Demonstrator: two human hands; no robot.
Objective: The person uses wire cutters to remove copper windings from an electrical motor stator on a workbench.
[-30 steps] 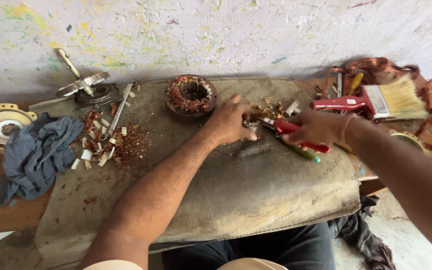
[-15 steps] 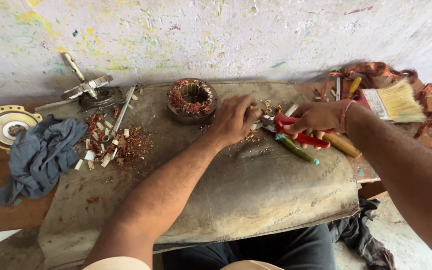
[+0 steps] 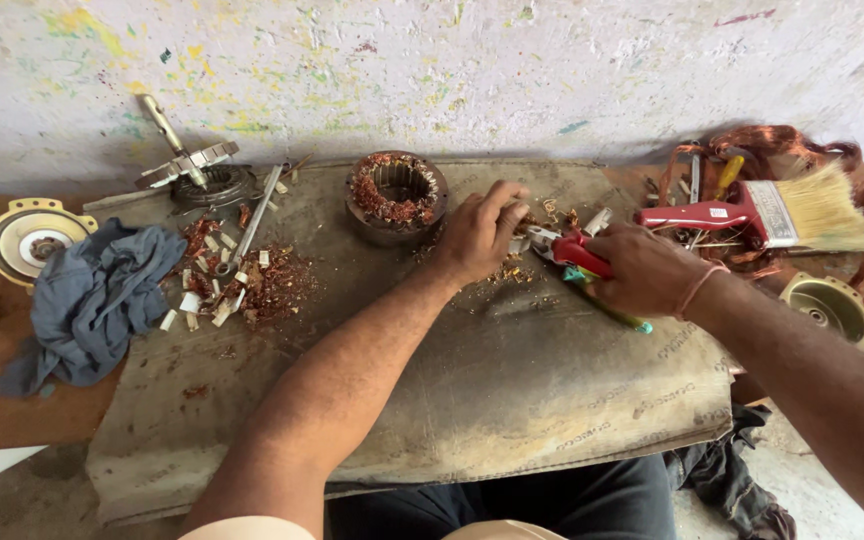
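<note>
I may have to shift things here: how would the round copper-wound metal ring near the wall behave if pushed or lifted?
The wound ring looks like thick metal packed with copper wire, so probably heavy for its size and rigid. It sits flat on the mat, so it would likely slide, not roll. Frayed wire ends on top may snag fingers.

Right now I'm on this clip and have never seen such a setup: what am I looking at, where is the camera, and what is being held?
The one camera sits on a person's head, looking down at their two bare hands over a worn grey mat. The right hand grips red-handled pliers. The left hand rests its fingers on small copper scraps by the pliers' tip. Nearby lie a round motor core with copper windings, a red-handled paintbrush, a blue-grey rag and a pile of copper and white bits.
</note>
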